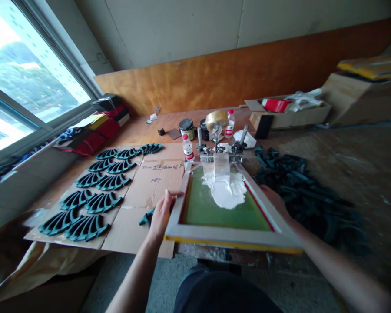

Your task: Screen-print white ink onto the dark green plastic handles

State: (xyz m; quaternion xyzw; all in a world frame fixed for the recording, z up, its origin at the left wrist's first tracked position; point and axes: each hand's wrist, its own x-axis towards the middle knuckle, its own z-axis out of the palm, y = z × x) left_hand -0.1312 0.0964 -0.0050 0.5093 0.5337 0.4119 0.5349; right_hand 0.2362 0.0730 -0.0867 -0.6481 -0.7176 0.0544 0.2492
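Observation:
A framed green screen (pixel 202 213) with a pale metal frame lies in front of me, white paste (pixel 226 193) spread on its far half. A wide scraper (pixel 221 165) stands in the paste below a metal clamp (pixel 237 154). My left hand (pixel 163 211) is at the frame's left side, fingers closed, and a dark green fan-shaped part (pixel 146 217) shows beside it, partly hidden by the hand. Whether the hand holds that part is unclear. My right hand (pixel 275 202) is at the frame's right side, its fingers mostly hidden and blurred.
Rows of dark green ribbed parts (pixel 104 202) lie on cardboard (pixel 143 187) at left. A dark pile of parts (pixel 306 187) is at right. Behind stand bottles (pixel 188 150), a can (pixel 186 127), a tape roll (pixel 217 119) and an open box (pixel 299 116).

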